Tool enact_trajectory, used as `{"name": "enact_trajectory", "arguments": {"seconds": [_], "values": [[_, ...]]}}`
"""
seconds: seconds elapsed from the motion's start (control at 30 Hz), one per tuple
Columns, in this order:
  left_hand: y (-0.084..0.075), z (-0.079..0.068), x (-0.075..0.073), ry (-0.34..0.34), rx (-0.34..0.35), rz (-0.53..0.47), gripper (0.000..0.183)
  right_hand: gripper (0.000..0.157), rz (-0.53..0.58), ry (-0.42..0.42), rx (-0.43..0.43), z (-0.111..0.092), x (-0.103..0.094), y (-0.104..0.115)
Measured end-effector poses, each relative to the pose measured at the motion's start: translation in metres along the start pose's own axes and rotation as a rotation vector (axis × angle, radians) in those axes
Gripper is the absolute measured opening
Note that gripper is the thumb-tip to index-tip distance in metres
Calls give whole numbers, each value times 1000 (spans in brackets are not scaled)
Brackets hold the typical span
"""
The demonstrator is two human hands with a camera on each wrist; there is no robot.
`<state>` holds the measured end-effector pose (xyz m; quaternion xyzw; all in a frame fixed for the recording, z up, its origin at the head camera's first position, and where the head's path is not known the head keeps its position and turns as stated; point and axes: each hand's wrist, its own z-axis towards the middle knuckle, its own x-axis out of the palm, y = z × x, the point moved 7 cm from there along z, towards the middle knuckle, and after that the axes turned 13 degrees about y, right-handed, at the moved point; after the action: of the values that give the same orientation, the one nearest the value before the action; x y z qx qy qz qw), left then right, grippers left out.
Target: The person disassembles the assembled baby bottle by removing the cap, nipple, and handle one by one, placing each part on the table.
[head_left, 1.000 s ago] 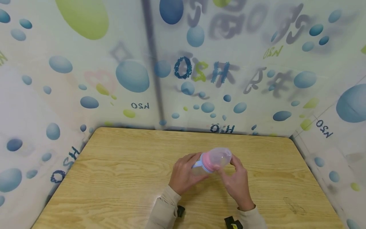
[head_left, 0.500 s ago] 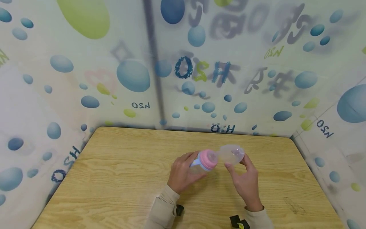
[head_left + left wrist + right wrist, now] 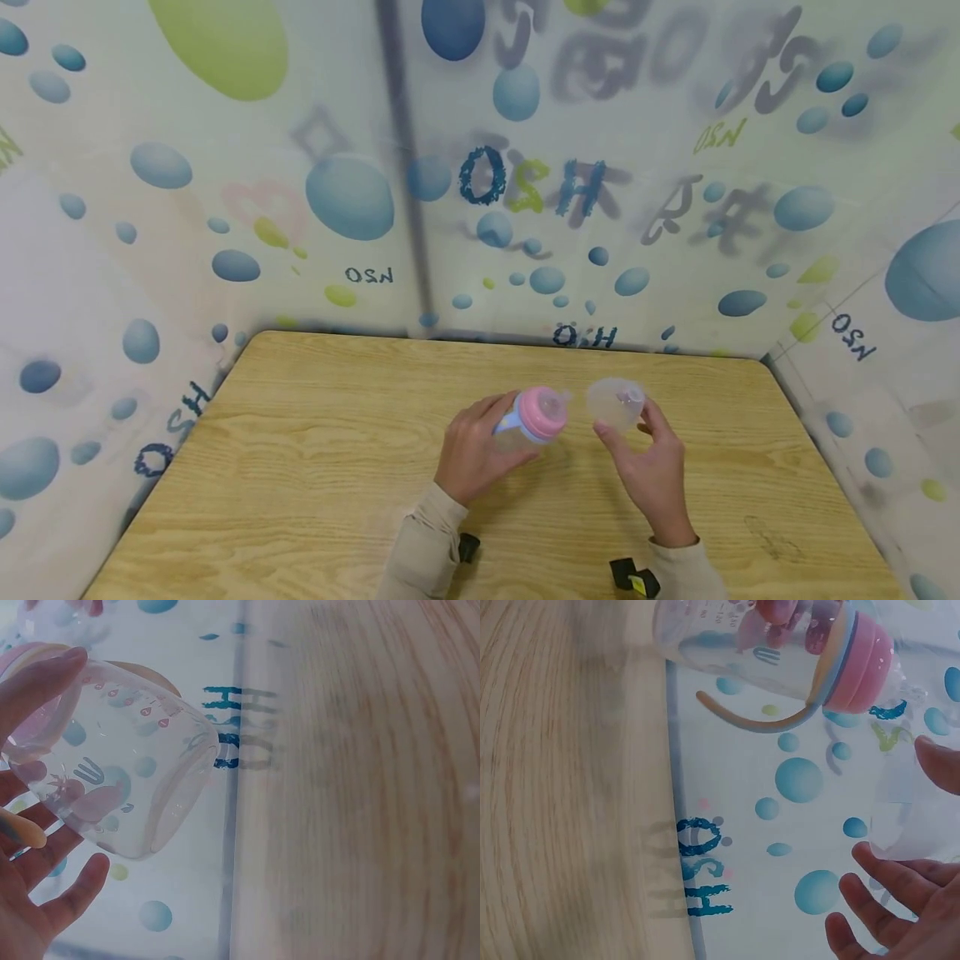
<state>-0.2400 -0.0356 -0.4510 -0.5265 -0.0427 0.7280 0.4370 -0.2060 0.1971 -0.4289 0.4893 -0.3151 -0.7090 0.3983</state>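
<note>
Baby bottle (image 3: pixel 528 422) is held tilted above the desk (image 3: pixel 337 433) by the gripping fingers of the left hand (image 3: pixel 474 454). Its clear cap (image 3: pixel 613 403) is already off, pinched in the right hand (image 3: pixel 652 473) nearby; the pink ring (image 3: pixel 861 666) and teat (image 3: pixel 904 684) are left on.

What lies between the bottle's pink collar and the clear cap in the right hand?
In the head view, the clear teat juts from the pink collar toward the clear cap; past its tip, a small gap shows only table behind.
</note>
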Motion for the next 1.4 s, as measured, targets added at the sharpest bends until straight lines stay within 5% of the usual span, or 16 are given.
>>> {"name": "enact_trajectory", "arguments": {"seconds": [0.33,0.8,1.4], "values": [[0,1,-5,9,-2,-11,79,67,-93,122,158,3,11,-21],[2,1,-6,17,-31,-22,80,67,-125,172,121,4,21,-27],[1,0,-4,17,-20,-23,80,65,-210,347,195,3,36,-49]]}}
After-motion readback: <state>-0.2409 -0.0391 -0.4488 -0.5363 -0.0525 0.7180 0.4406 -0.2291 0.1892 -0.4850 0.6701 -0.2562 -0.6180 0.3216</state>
